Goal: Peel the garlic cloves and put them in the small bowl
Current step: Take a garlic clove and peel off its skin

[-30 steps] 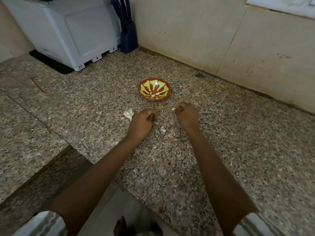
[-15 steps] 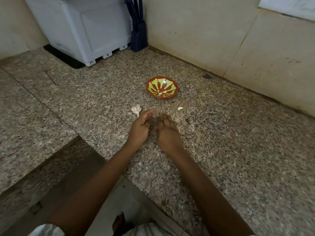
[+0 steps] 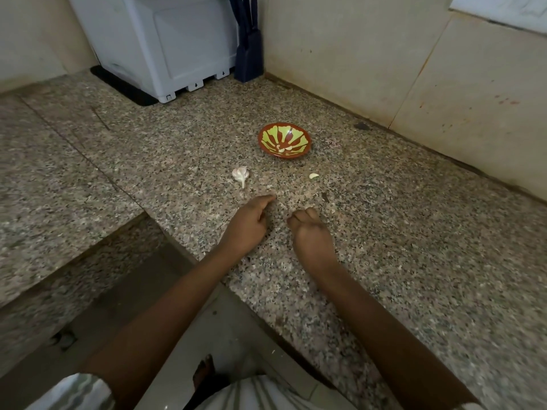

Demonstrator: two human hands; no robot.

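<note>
Here both hands rest on the speckled granite counter (image 3: 414, 232), a small gap between them. The left hand (image 3: 247, 224) lies on its side with the fingers loosely stretched toward 12 o'clock; nothing shows in it, though its palm faces away from the camera. The right hand (image 3: 310, 235) is curled, knuckles up, fingers tucked under; whether it holds anything I cannot tell.

The bowl (image 3: 284, 140), red-brown with green rays, sits at 12 o'clock from the hands, well apart from them. A few pale cloves (image 3: 282, 148) lie in its bottom. The garlic head (image 3: 241, 174), papery and white with its stem pointing back toward the person, lies at 11 o'clock from the left hand, near its fingertips. One peeled clove (image 3: 314, 176) lies loose on the counter at 12 o'clock from the right hand, and at 5 o'clock from the bowl.

A white appliance (image 3: 165, 42) stands far back at 10 o'clock, with a dark knife block (image 3: 248, 54) just beside it in the corner.
</note>
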